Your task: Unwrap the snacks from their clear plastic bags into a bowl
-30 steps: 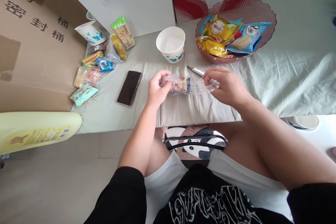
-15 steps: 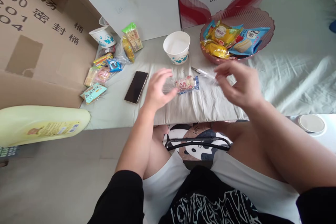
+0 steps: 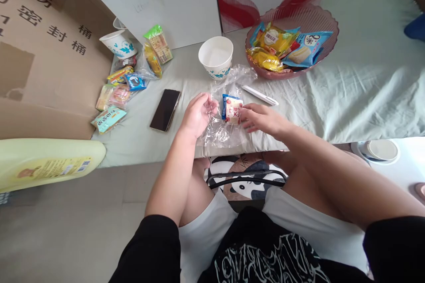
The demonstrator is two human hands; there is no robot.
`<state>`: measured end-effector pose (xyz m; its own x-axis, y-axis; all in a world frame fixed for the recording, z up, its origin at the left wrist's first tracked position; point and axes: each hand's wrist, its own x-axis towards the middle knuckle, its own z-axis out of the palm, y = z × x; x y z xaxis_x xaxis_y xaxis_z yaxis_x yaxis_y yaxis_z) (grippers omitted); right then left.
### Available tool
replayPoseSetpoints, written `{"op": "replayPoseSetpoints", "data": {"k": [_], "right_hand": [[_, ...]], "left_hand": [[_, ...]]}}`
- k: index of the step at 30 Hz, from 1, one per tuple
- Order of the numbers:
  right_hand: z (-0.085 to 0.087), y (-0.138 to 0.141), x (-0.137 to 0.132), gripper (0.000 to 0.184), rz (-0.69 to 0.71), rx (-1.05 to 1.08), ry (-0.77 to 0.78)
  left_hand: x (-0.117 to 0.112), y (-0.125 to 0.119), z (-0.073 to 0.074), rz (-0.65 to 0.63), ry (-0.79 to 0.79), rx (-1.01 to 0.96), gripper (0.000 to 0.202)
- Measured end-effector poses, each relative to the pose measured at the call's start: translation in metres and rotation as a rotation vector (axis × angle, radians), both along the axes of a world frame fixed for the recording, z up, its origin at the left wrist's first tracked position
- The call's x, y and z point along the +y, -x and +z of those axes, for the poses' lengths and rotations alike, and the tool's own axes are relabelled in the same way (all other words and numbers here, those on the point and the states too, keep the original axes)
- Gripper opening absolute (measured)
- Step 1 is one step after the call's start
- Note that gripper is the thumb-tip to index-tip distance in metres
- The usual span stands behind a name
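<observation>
A clear plastic bag (image 3: 221, 135) lies spread and crinkled on the cloth. On it rests a small white snack packet with red print (image 3: 233, 112), and a blue wrapper (image 3: 225, 105) shows along its left side. My left hand (image 3: 199, 115) is closed at the bag's left side, its curled fingers on the thin plastic. From the right, my right hand (image 3: 260, 118) reaches in with fingers apart, the tips at the white packet's right edge. A white pen-like cutter (image 3: 260, 94) lies just beyond the right hand.
A paper cup (image 3: 216, 57) stands behind the bag; a pink bowl (image 3: 318, 64) of wrapped snacks is at right. Leftward lie a phone (image 3: 165, 109) and several snack packets (image 3: 109, 119). Cardboard boxes (image 3: 49, 66) border the left and back. A yellow-green bottle (image 3: 53, 159) sits by the front-left edge.
My right hand has left the white cutter and come left and nearer to the snack packet. The clear bag now lies spread out, with the packet turned on it. My left fingers have curled in.
</observation>
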<state>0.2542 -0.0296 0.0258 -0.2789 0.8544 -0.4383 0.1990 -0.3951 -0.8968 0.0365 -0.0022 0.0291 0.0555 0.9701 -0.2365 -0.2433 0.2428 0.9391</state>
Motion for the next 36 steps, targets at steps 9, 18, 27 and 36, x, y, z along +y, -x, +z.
{"op": "replayPoseSetpoints", "data": {"k": [9,18,27,36], "right_hand": [[0.007,0.028,-0.002,0.011,-0.139,0.675,0.351],[-0.009,0.037,0.007,0.018,-0.3,0.738,0.437],[-0.007,0.035,0.007,0.036,-0.201,0.57,0.271],[-0.008,0.007,0.021,0.037,-0.081,-0.517,-0.619]], "left_hand": [[-0.019,-0.002,0.019,0.008,-0.065,-0.244,0.043],[-0.03,0.031,0.024,0.33,-0.174,-0.363,0.038],[-0.022,0.034,0.038,0.439,-0.254,-0.52,0.033],[-0.008,0.034,0.046,0.445,0.103,-0.42,0.035]]}}
